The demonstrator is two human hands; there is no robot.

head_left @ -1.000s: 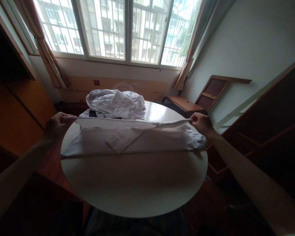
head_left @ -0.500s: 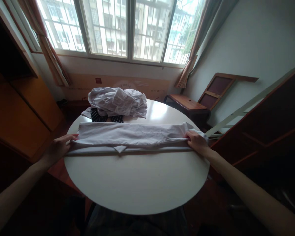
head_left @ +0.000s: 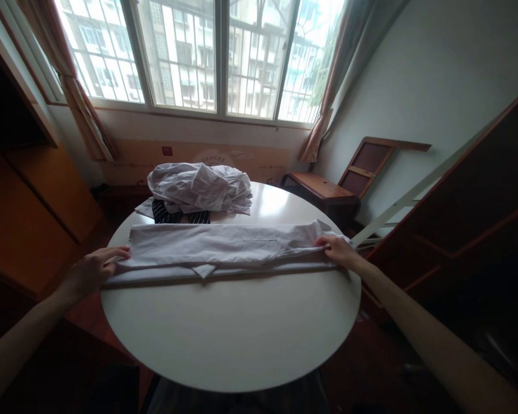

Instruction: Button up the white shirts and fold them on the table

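A white shirt (head_left: 224, 244), folded into a long strip, stretches across the round white table (head_left: 233, 333). A pocket seam shows on its upper layer, and a small pointed corner of cloth sticks out from its near edge. At the left end, my left hand (head_left: 95, 267) pinches the edge between thumb and fingers. My right hand (head_left: 340, 252) grips the opposite end, near the table's right rim, with its fingertips closed on the cloth. Part of the fabric lies hidden beneath the right hand.
Behind the shirt lies a heap of crumpled white clothes (head_left: 201, 187), with black striped cloth (head_left: 168, 213) under it. A wooden bench (head_left: 322, 187) stands back right, below the window. An orange cabinet (head_left: 38, 218) is on the left, a dark wooden panel (head_left: 457, 230) on the right.
The camera view has tilted slightly, so everything sits a little lower and further left. Both hands keep hold of the shirt's ends, and its fold looks the same.
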